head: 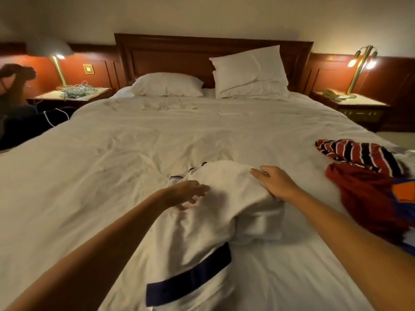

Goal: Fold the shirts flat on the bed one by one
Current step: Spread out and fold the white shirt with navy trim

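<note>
A white shirt with dark navy trim (224, 212) lies crumpled on the bed (112, 164) right in front of me, a navy band showing at its near end. My left hand (188, 194) hovers over the shirt's left side, fingers spread and loose, motion-blurred. On the shirt's upper right part rests my right hand (276, 184), fingers mostly straight and pressing the cloth; whether the fingertips pinch it is unclear. At the right edge of the bed lie a red, black and white striped shirt (359, 153) and a dark red shirt (372, 203).
Two white pillows (249, 72) lean at the wooden headboard (179, 55). Nightstands with lit brass lamps stand on both sides; the left one (74, 94) holds tangled cables. An orange and blue garment (404, 194) shows at the right edge. A person's arm (15, 81) appears far left.
</note>
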The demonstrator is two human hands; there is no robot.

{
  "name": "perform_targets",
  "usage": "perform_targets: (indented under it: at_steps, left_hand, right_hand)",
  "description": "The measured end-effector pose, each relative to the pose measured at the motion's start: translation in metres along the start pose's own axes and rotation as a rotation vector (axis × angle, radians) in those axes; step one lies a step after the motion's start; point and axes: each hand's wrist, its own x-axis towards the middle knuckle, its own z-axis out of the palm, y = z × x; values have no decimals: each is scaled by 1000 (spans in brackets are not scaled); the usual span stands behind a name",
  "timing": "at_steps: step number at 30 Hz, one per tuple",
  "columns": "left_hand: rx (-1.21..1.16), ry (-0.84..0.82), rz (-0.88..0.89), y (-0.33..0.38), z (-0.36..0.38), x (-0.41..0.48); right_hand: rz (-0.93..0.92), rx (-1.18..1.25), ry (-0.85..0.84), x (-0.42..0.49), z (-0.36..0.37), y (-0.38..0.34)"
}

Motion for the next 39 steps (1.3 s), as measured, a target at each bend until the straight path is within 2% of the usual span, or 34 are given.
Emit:
perform_targets:
  at_steps: [2, 4, 7, 10, 13, 19, 25, 27, 31, 33, 35, 37, 39]
  left_hand:
    - [264, -23, 9, -1, 12, -2]
    - [555, 86, 85, -11, 36, 1]
    - [428, 230, 212, -22, 50, 1]
    - [226, 381, 290, -18, 33, -10]
    - [211, 509, 396, 4, -1, -25]
    - [265, 765, 664, 101, -74, -55]
    - [257, 1007, 889, 216, -166, -94]
    - [316, 990, 920, 243, -191, -99]
    - [495, 882, 740, 261, -217, -81]
    - [430, 838, 644, 251, -208, -66]
    - [238, 779, 543, 228, -186, -51]
    - [9, 601, 348, 194, -155, -40]
    - [-17, 321, 112, 150, -117, -30]
  right_hand:
    - [-18, -3, -19, -2, -5, -11]
    - [-8, -14, -55, -7, -3, -16]
    - [-3, -23, -26, -17, -1, -17]
    - [-18, 9, 121, -23, -14, -20]
    - [-4, 120, 221, -25, -36, -33]
    - [-10, 493, 396, -14, -103, -107]
    - [-217, 711, 475, -11, -212, -219]
    - [-269, 729, 473, -8, -233, -245]
    - [-243, 728, 453, 19, -227, -264]
    - [-155, 755, 450, 39, -201, -256]
    - [-39, 754, 400, 53, -163, -235]
    - [69, 780, 243, 56, -116, -201]
    - [165, 769, 61, 48, -63, -156]
